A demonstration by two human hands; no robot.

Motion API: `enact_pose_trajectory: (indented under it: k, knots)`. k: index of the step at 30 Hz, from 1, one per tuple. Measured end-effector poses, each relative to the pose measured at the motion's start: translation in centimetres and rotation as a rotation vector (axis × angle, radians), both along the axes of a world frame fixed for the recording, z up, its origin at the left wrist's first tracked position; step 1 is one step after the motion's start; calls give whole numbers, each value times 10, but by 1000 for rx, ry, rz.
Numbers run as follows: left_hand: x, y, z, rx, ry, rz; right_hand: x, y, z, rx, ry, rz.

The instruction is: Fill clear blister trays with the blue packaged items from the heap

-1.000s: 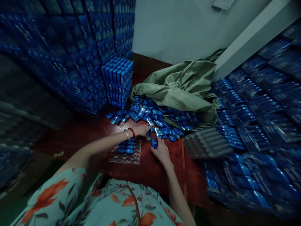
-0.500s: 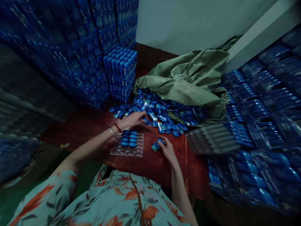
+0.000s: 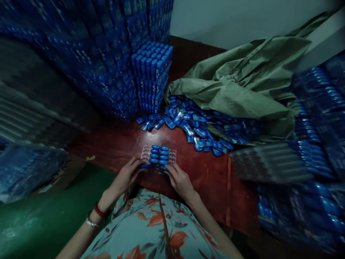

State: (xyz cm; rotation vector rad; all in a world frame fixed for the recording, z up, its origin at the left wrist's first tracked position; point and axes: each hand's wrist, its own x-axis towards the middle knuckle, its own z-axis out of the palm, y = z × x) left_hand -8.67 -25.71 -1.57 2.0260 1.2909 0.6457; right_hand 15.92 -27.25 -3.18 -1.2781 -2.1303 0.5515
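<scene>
Now the left hand point(image 3: 126, 178) pinches one blue pack point(image 3: 146, 166), the right hand point(image 3: 183, 181) grips another blue pack point(image 3: 163, 168), both at the clear tray's point(image 3: 173, 155) near side.

Near seven o'clock, the left hand point(image 3: 128, 176) and right hand point(image 3: 182, 180) partly hide their blue packs point(image 3: 146, 166); at two, a sack point(image 3: 242, 84) overhangs the heap point(image 3: 199, 132); at ten, cropped stacks point(image 3: 81, 54) blur.

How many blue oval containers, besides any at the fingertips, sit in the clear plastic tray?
8 blue oval containers: two columns of four, midway across the clear tray; left hand and right hand may hide more.
</scene>
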Motion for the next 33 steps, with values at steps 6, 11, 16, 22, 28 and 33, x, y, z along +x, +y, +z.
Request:
enact_pose_trajectory:
  k: [6,11,16,22,28,33]
  knots:
    - [25,-8,-24,239,194,-126,-5,4,3,114,-381,103]
    - [32,9,-18,325,385,-327,-13,12,5,180,-462,51]
    - [51,33,-12,356,539,-487,-16,17,2,243,-474,-90]
    - [46,47,-20,461,416,-434,1,25,-7,216,-256,-123]
    - [31,91,-25,413,82,-45,93,65,-13,171,-199,-753]
    - [40,161,-30,119,74,347,128,93,-22,-87,-215,-703]
